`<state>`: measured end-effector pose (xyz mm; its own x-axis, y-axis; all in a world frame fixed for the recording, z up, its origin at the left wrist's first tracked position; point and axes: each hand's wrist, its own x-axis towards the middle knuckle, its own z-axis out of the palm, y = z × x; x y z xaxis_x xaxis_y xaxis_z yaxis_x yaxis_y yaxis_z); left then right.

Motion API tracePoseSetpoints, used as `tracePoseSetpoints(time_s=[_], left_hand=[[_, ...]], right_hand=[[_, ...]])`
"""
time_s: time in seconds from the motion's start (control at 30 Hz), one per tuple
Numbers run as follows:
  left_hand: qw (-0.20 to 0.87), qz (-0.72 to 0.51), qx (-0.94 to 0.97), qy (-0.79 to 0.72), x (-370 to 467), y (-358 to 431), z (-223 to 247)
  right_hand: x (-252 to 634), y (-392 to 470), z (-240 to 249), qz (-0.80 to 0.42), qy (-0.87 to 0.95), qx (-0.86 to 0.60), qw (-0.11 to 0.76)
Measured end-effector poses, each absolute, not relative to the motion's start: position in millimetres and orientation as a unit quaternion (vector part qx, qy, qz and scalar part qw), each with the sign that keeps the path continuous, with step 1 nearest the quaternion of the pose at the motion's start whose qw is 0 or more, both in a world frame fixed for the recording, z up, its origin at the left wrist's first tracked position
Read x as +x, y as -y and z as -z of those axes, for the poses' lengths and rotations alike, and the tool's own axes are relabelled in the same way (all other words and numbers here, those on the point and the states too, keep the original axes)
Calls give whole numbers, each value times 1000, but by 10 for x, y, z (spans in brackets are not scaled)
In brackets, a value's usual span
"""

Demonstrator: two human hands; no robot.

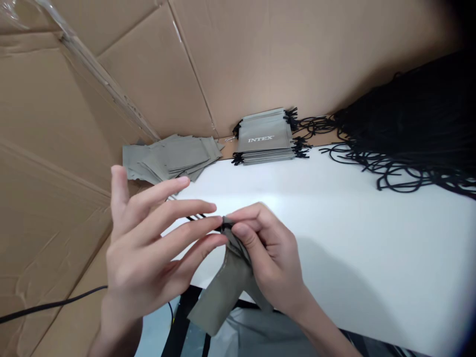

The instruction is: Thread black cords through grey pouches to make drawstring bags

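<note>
My right hand (275, 258) pinches the gathered top of a grey-green fabric pouch (219, 297) between thumb and fingers. Below it the bunched cloth hangs down past the table's front edge. A black cord (226, 226) shows at the gathered corner. My left hand (159, 243) has its thumb and index fingertip closed around that cord, with the other fingers spread out. Thin cord ends show behind the left fingers. How the cord passes through the cloth is hidden.
A stack of grey pouches printed INTEX (265, 134) with black cord ends stands at the back of the white table (372, 238). Left of it lies a loose pile of grey fabric pieces (174, 156). A large heap of black cords (416, 124) fills the right back. Cardboard walls (297, 54) rise behind.
</note>
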<state>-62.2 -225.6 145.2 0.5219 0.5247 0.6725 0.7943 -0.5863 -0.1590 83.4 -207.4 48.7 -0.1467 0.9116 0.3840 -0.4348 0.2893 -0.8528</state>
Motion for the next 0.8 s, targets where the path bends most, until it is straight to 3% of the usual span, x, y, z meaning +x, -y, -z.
tracePoseSetpoints(time_s=[0.17, 0.47, 0.8], left_hand=[[226, 314, -832, 398, -657, 2322, -1457], [321, 312, -790, 418, -752, 2430, -1391], [356, 321, -812, 332, -931, 2345, -1293]], right_hand=[[796, 2140, -468, -589, 506, -189, 601], [780, 2206, -466, -618, 512, -163, 573], [801, 2180, -493, -504, 562, -215, 620]])
